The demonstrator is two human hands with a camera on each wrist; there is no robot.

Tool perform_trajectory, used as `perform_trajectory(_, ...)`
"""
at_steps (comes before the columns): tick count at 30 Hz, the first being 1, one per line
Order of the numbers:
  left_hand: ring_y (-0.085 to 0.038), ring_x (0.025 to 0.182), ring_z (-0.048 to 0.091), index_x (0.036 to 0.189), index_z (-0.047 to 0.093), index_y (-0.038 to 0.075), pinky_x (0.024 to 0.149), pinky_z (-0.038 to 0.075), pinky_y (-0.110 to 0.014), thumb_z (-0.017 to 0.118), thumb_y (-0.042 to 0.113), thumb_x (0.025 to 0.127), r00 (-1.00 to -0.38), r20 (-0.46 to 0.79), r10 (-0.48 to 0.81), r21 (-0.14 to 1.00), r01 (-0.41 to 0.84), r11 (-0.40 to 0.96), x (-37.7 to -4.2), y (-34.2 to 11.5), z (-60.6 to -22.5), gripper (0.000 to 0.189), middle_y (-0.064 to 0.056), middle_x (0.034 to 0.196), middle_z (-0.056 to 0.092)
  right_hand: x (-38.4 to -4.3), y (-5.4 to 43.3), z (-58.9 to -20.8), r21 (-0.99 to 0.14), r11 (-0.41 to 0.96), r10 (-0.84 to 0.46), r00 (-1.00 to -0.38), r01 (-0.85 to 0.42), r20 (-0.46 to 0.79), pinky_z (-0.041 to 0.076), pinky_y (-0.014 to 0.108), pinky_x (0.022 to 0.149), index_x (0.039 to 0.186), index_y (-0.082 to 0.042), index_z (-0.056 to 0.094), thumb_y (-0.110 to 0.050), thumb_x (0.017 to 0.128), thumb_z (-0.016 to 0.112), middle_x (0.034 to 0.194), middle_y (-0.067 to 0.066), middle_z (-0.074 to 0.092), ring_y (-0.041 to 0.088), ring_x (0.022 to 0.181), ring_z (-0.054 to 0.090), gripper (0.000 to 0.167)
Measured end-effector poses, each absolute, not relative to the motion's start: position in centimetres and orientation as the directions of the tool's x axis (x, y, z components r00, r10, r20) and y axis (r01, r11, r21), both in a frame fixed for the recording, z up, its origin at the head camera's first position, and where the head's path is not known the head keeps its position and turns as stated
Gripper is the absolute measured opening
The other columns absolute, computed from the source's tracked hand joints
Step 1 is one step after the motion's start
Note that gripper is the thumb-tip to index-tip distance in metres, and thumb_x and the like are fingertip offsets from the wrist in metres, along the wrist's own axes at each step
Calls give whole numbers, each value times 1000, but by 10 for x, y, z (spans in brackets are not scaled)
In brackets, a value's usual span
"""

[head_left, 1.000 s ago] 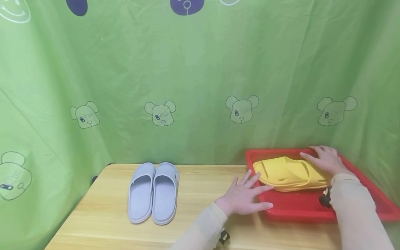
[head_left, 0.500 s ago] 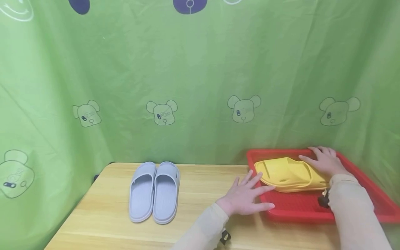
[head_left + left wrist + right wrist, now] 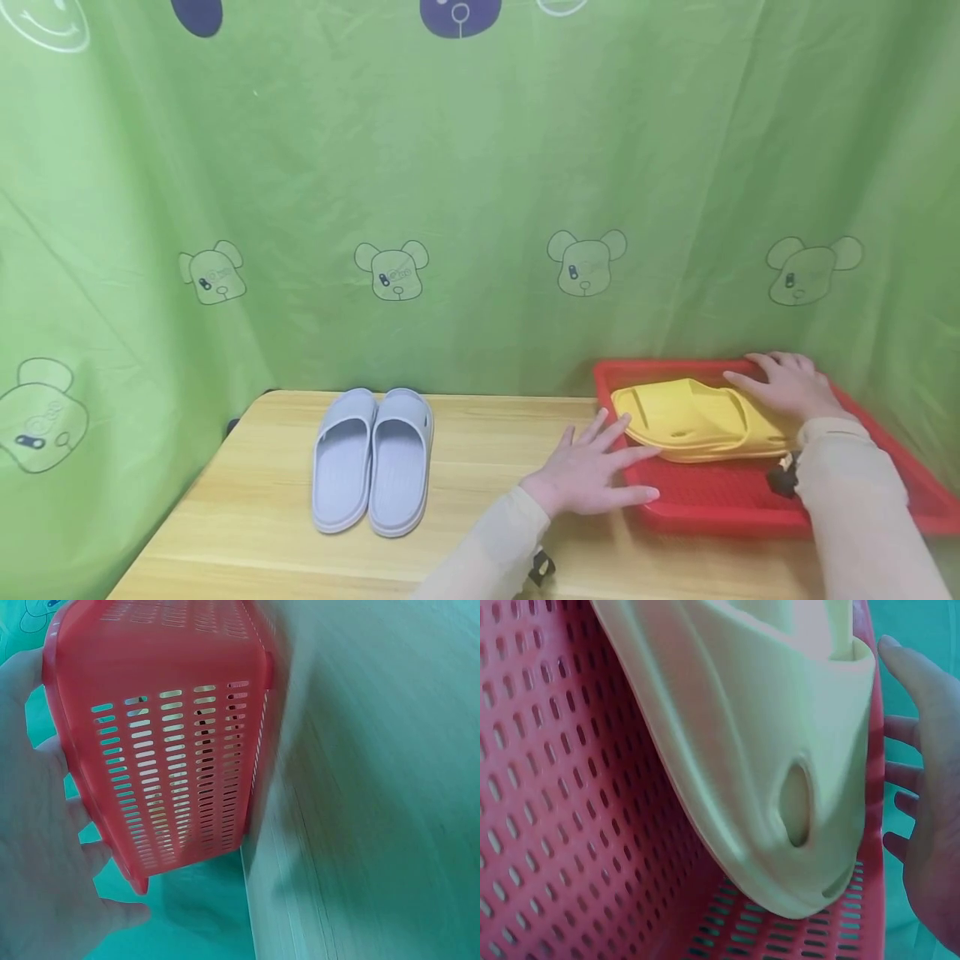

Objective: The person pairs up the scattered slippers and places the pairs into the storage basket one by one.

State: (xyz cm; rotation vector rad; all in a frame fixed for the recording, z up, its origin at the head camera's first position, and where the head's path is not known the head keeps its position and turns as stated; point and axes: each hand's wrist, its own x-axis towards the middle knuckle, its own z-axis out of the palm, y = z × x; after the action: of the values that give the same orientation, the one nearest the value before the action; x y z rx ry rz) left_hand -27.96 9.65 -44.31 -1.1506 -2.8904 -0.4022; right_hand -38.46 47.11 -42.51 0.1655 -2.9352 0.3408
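Though wide, left grip [image 3: 581,477] against red basket [image 3: 723,518]

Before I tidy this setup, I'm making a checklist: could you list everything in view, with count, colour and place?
Grey slippers: 2, pale grey, side by side on the table's left part
Yellow slipper: at least 1, exact count unclear, yellow, in the basket
Basket: 1, red, on the table's right part
Table: 1, light wood, under the slippers and basket
Curtain: panel count unclear, green with printed figures, behind and at both sides
Black wrist pieces: 2, black, by the cuffs
Sleeves: 2, cream, on both arms
Left hand: 1, bare, at the basket's left rim
Right hand: 1, bare, at its far right corner
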Motion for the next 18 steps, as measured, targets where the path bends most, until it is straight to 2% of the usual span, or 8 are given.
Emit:
perform_trajectory(7, -21, 154, -4, 144, 15, 62, 119, 21, -61, 29, 75, 91, -728, 100, 678, 251, 678, 691, -279, 96, -443, 57, 14, 165, -3, -378, 481, -414, -184, 974, -102, -982, -131, 157, 23, 80, 92, 145, 3, 34, -64, 96, 40, 143, 40, 30, 65, 125, 20, 83)
perform_trajectory(12, -21, 154, -3, 144, 14, 62, 119, 20, -61, 29, 75, 91, -727, 104, 679, 252, 680, 689, -280, 96, -443, 56, 14, 165, -2, -374, 485, -403, -187, 973, -109, -985, -133, 132, 19, 82, 93, 147, 4, 30, -63, 96, 39, 144, 41, 26, 67, 124, 19, 85)
perform_trajectory(18, -20, 154, -3, 144, 16, 62, 119, 20, -60, 30, 75, 91, -729, 105, 677, 263, 676, 688, -279, 96, -442, 57, 13, 165, 1, -372, 486, -390, -156, 979, -113, -986, -132, 124, 22, 82, 93, 147, 3, 31, -64, 96, 39, 144, 41, 28, 65, 123, 24, 85)
